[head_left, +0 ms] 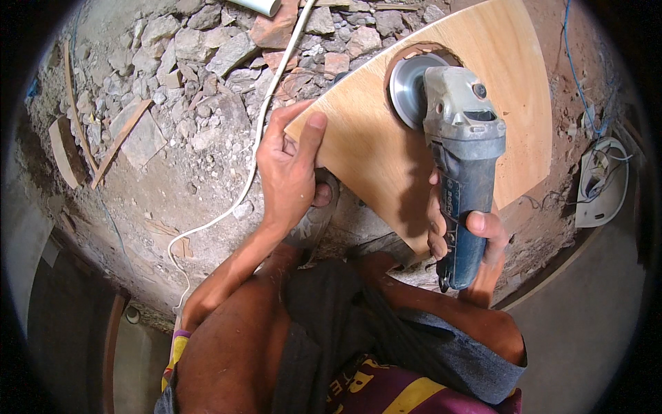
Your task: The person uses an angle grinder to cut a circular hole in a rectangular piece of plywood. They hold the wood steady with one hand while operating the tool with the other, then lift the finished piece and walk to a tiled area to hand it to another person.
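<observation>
My right hand (476, 234) is wrapped round the dark blue body of an angle grinder (469, 165). Its grey metal head points away from me, and its shiny round disc (408, 91) sits at a hole cut in a wooden board (365, 131). The board is pale, with curved and straight edges, and lies tilted in front of my knees. My left hand (293, 162) grips the board's left corner, thumb on top and fingers underneath. Whether the disc touches the hole's edge I cannot tell.
Broken stones (231, 55) and rubble cover the ground ahead. A white cable (265, 110) runs past my left arm. Wood strips (121, 141) lie at the left. A white plastic piece with wires (603, 183) lies at the right, near a thin blue wire (586, 103).
</observation>
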`<state>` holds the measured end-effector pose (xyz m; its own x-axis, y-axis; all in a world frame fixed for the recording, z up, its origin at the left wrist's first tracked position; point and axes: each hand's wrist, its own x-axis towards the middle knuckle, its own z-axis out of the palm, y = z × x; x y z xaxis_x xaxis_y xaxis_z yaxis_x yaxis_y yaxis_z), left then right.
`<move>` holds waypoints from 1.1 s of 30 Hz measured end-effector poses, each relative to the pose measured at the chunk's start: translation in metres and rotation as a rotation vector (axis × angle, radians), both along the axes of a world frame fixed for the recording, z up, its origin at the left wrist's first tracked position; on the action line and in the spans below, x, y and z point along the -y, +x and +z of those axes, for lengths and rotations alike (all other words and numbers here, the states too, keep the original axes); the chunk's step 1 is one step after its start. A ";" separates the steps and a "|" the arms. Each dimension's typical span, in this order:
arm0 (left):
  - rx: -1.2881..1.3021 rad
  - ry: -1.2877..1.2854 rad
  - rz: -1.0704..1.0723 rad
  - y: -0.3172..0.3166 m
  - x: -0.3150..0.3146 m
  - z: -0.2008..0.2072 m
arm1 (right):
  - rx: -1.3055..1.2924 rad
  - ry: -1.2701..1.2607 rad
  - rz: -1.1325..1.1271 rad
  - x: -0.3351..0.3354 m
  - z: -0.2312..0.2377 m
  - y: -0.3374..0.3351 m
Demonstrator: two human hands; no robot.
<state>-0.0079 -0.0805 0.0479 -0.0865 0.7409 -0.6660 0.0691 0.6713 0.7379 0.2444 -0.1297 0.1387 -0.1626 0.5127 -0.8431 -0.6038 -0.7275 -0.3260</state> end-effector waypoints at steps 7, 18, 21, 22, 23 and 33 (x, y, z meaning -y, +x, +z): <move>-0.003 -0.031 -0.001 0.002 -0.005 0.007 | 0.026 -0.013 0.024 -0.004 0.000 0.001; -0.017 -0.015 0.023 0.005 -0.003 0.004 | 0.007 -0.017 0.035 -0.006 -0.001 0.002; -0.042 0.014 0.008 0.003 -0.001 -0.001 | 0.008 -0.013 0.036 -0.007 -0.002 0.002; -0.045 0.020 0.004 0.003 -0.001 -0.001 | 0.010 -0.010 0.037 -0.007 -0.002 0.002; -0.056 0.028 -0.004 0.003 -0.001 -0.001 | 0.011 -0.007 0.039 -0.007 -0.002 0.002; -0.066 0.029 -0.031 0.001 -0.002 0.000 | 0.033 -0.016 0.036 -0.011 -0.001 0.001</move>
<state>-0.0067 -0.0789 0.0481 -0.1061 0.7627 -0.6379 0.1384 0.6466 0.7501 0.2452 -0.1190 0.1381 -0.1525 0.4932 -0.8565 -0.5662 -0.7539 -0.3333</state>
